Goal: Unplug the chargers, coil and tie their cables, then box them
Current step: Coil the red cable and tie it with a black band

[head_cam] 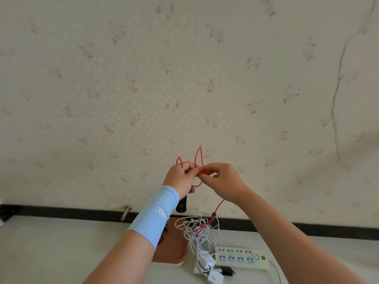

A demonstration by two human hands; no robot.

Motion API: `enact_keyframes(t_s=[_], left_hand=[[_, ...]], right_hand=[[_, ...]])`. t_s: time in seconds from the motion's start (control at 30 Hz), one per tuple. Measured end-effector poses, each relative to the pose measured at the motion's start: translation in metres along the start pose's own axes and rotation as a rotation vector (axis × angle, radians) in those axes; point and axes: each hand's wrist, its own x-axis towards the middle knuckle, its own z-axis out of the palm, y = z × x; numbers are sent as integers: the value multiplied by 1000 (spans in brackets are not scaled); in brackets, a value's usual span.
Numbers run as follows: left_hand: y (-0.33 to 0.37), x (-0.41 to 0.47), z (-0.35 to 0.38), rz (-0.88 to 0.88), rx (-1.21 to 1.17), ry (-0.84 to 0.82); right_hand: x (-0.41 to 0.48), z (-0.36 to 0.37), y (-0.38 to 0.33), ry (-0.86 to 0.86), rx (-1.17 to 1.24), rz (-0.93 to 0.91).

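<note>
While I hold both hands raised before the wallpapered wall, my left hand, in a pale blue sleeve, grips loops of the red cable; a black charger body protrudes beneath the palm. My right hand pinches the same cable just beside the left fingers. Below, its tail hangs to a tangle of white cables between a brown tray and a power strip.

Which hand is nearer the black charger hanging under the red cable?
Left. The left hand is right above the black charger; the right hand pinches the red cable farther to the side.
</note>
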Motion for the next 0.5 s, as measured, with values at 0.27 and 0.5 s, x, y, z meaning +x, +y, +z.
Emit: enact_keyframes(t_s=[0.27,0.5], left_hand=[[-1,4,2,-31,254,-7],[-4,5,6,-174,123,60]], right_hand=[[3,9,1,50,-59,11],[1,8,-7,21,-390,-123]])
